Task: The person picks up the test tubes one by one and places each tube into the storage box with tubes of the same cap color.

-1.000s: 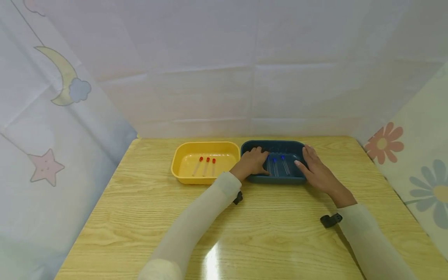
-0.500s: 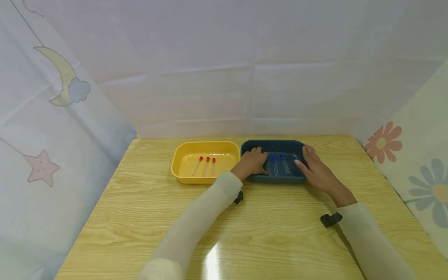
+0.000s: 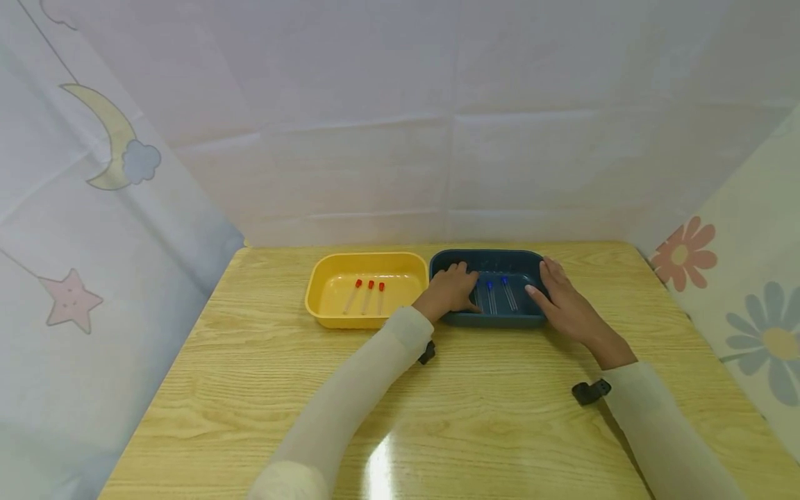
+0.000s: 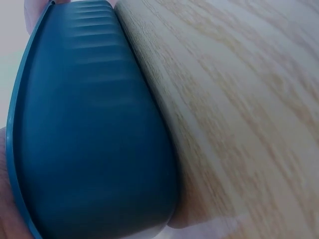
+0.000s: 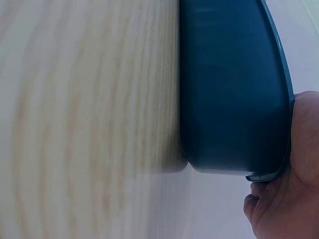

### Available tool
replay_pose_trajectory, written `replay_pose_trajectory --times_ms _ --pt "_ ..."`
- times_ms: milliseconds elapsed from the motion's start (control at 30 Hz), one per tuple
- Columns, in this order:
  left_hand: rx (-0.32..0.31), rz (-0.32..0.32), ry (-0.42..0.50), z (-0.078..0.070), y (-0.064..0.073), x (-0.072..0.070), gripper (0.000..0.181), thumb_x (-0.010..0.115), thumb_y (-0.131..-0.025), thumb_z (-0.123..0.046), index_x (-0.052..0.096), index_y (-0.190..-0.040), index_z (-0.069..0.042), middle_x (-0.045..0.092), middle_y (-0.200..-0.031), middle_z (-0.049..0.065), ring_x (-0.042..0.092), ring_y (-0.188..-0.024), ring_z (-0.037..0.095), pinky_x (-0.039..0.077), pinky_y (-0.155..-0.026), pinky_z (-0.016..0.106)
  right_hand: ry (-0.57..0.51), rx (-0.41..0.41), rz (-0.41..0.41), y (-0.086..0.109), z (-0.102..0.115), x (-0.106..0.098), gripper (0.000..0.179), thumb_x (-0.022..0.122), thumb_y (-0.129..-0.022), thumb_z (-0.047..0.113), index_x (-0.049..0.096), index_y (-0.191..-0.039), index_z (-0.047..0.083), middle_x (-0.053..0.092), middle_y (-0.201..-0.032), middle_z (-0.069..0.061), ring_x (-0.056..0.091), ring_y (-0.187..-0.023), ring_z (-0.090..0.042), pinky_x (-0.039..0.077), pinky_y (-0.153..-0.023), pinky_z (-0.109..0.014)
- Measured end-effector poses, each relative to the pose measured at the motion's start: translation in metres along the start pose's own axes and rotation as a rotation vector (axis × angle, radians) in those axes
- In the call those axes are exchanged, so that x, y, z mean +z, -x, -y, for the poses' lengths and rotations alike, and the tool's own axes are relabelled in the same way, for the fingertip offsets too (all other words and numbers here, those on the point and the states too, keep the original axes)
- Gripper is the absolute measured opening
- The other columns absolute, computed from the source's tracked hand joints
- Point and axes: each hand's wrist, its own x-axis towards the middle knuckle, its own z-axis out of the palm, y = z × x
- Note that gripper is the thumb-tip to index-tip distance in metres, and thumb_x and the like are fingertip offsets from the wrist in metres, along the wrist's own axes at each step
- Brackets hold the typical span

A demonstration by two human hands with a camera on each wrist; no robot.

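Note:
My right hand (image 3: 562,302) grips the right end of the dark blue tray (image 3: 500,321), thumb inside and fingers outside. In the right wrist view this hand wraps the end of the tray's rim. My left hand (image 3: 451,288) reaches over the left front corner into the same tray, thumb and index finger spread apart beside the leftmost blue-capped clear tube (image 3: 478,295). Two more tubes with blue caps (image 3: 490,286) lie to its right, roughly parallel. In the left wrist view the blue tray's outer front wall (image 4: 94,124) fills the left side, with a bit of hand at the rim.
A yellow tray (image 3: 331,322) stands right beside the blue one on the left, with three clear red-capped tubes (image 3: 369,297) in it. Both are on a wood-grain table (image 3: 275,389) near its far edge. Patterned cloth (image 3: 400,125) hangs behind and at the sides.
The leftmost blue-capped tube has shifted very slightly to the left. Both hands stay almost where they were, at the blue tray.

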Motion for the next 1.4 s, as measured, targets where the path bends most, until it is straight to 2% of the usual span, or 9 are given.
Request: replay_pose_trajectory --times_ms 433,567,667,800,1000,1233,1400 --pt "-0.003 -0.001 0.007 0.001 0.000 -0.001 0.087 0.067 -0.083 -0.072 0.049 -0.151 -0.021 0.051 -0.140 0.007 0.051 -0.121 0.021 0.052 -0.093 0.035 0.004 -0.006 -0.006 -0.003 -0.001 0.001 0.078 0.035 -0.111 0.045 -0.003 -0.160 -0.004 -0.016 -0.167 -0.016 -0.012 -0.153 -0.043 0.006 -0.115 -0.072" --pt "-0.010 -0.009 0.004 -0.001 0.002 -0.002 0.089 0.059 -0.085 -0.078 0.047 -0.153 -0.021 0.051 -0.139 0.006 0.051 -0.120 0.020 0.051 -0.092 0.036 0.005 -0.006 -0.002 -0.003 -0.002 0.001 0.078 0.034 -0.111 0.045 -0.004 -0.160 -0.003 -0.017 -0.167 -0.016 -0.012 -0.152 -0.044 0.005 -0.115 -0.071" --pt "-0.020 -0.024 0.011 -0.002 0.003 -0.004 0.092 0.053 -0.085 -0.082 0.043 -0.155 -0.023 0.049 -0.144 0.006 0.049 -0.125 0.021 0.049 -0.097 0.038 0.007 -0.008 0.000 -0.004 -0.002 0.001 0.077 0.032 -0.112 0.045 -0.004 -0.160 -0.003 -0.017 -0.167 -0.015 -0.013 -0.153 -0.043 0.005 -0.115 -0.071" --pt "-0.016 -0.084 0.023 -0.003 0.006 -0.010 0.092 0.050 -0.087 -0.082 0.040 -0.157 -0.023 0.048 -0.146 0.007 0.049 -0.128 0.022 0.049 -0.098 0.039 -0.002 -0.009 0.000 -0.003 -0.003 0.001 0.075 0.031 -0.112 0.044 -0.004 -0.160 -0.002 -0.017 -0.167 -0.015 -0.013 -0.152 -0.043 0.003 -0.115 -0.071" --pt "-0.002 -0.202 0.038 0.002 0.014 -0.022 0.086 0.054 -0.090 -0.075 0.038 -0.158 -0.023 0.048 -0.148 0.009 0.051 -0.128 0.022 0.052 -0.096 0.039 -0.010 -0.031 -0.014 -0.003 -0.001 0.000 0.072 0.031 -0.113 0.040 -0.001 -0.160 -0.005 -0.014 -0.167 -0.019 -0.011 -0.152 -0.045 0.000 -0.116 -0.069" --pt "-0.011 -0.287 0.034 0.007 0.028 -0.035 0.087 0.055 -0.091 -0.074 0.036 -0.159 -0.023 0.042 -0.155 0.011 0.047 -0.137 0.026 0.045 -0.108 0.043 0.003 -0.056 -0.018 -0.003 0.001 -0.003 0.069 0.031 -0.113 0.037 0.004 -0.159 -0.006 -0.010 -0.166 -0.024 -0.014 -0.152 -0.044 -0.004 -0.116 -0.070" --pt "-0.005 -0.338 0.023 0.010 0.040 -0.045 0.089 0.052 -0.090 -0.076 0.034 -0.160 -0.024 0.038 -0.158 0.013 0.043 -0.141 0.027 0.043 -0.111 0.044 0.022 -0.052 -0.027 -0.001 0.000 -0.005 0.068 0.031 -0.113 0.037 0.005 -0.160 -0.006 -0.011 -0.165 -0.028 -0.015 -0.151 -0.046 -0.004 -0.115 -0.071"
